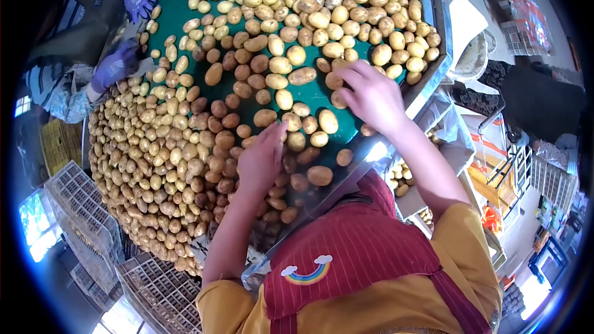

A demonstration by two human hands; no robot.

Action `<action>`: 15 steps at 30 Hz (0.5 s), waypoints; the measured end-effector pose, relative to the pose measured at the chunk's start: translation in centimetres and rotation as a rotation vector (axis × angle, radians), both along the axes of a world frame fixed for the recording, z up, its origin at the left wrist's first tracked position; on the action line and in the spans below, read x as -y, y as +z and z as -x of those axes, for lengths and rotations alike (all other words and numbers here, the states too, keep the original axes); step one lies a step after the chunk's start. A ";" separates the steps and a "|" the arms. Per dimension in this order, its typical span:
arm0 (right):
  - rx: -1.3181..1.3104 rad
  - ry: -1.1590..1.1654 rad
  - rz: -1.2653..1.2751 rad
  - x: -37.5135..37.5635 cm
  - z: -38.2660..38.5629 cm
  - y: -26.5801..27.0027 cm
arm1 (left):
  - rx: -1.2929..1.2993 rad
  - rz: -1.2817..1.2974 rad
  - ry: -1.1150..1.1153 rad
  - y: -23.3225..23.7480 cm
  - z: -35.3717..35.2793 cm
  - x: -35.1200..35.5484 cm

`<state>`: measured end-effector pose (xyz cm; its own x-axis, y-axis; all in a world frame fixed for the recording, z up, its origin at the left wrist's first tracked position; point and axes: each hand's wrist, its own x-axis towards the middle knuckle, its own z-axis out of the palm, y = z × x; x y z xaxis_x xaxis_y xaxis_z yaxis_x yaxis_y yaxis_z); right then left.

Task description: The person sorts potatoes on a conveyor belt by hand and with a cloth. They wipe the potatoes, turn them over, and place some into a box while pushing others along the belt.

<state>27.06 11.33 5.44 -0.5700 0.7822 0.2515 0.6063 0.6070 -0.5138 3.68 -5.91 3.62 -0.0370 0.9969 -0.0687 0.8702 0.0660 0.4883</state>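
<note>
Potatoes (154,167) lie in a dense heap on the left of a green table surface (309,94), and more are spread over its far part. My left hand (261,154) is over the near middle, its fingertips against potatoes; whether it grips one is hidden. On the right, my right hand (370,91) reaches over the surface with bent fingers, touching a potato (339,99) near its fingertips. Its fingers are partly apart, and a firm hold cannot be made out.
A co-worker's purple-gloved hands (116,65) are at the table's left edge. Plastic crates (164,291) stand at the lower left. The table's metal rim (427,89) runs along the right. Another person (538,102) is at the far right, near a white bucket (473,55).
</note>
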 end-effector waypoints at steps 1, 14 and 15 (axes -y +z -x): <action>0.077 0.036 0.023 -1.0 2.1 -0.2 | 0.035 -0.066 0.021 -0.3 0.3 -0.5; -0.198 -0.004 0.489 -2.4 2.8 -2.1 | 0.215 0.171 0.067 -1.0 -1.1 -9.1; -0.283 0.026 0.544 -1.5 2.1 -3.2 | 0.527 0.234 0.199 -0.1 0.0 -8.7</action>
<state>24.96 12.84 2.26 -0.5599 0.8278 -0.0356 0.3892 0.2249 -0.8933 3.65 2.76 3.52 -0.1224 0.9307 -0.3448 0.4751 0.3600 0.8029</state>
